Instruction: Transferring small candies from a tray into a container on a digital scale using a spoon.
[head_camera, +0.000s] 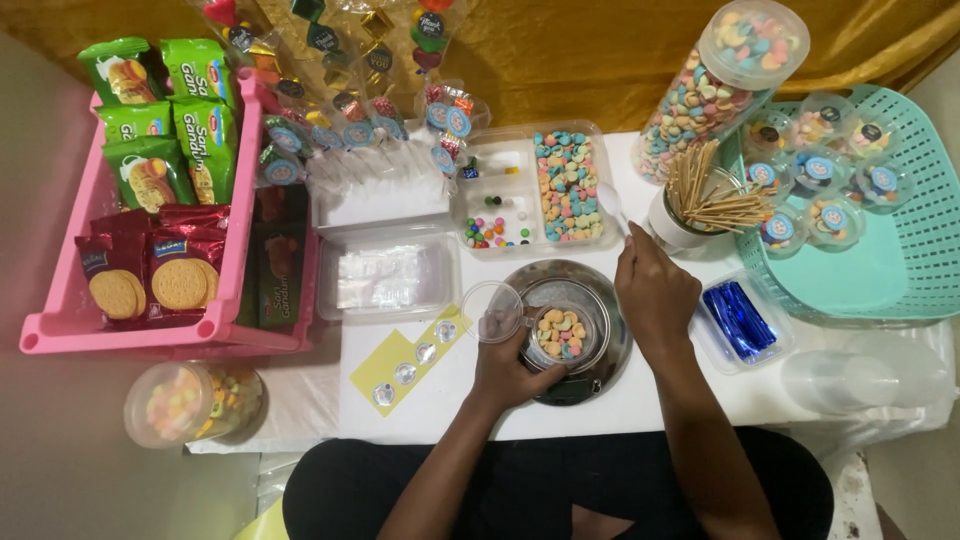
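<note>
Down at the near edge of the white table (640, 405): left hand (510, 365) curled around a small clear cup (560, 335) half full of pastel candy pieces, fingers grasping its side, cup sitting on a round steel scale pan (600, 375). Hinged clear lid (492, 311) flipped open to the cup's left. Right hand (655, 290) just beyond the pan's right rim, fingers closed on a white plastic spoon (612, 203), its bowl reaching toward a divided clear tray (520, 165) of coloured candies at the table's middle. Yellow sticker sheet (385, 365) with 4 round seals left of the scale, a clear box of plastic bags (385, 278) above it. Cup of wooden skewers (705, 195) right of the tray, a tall candy jar (720, 85) behind it. Teal basket (900, 270) with filled, sealed cups at the far right corner; small tray of blue foil ties (740, 320) near it. Pink crate (120, 330) of biscuit packs along the left edge.
</note>
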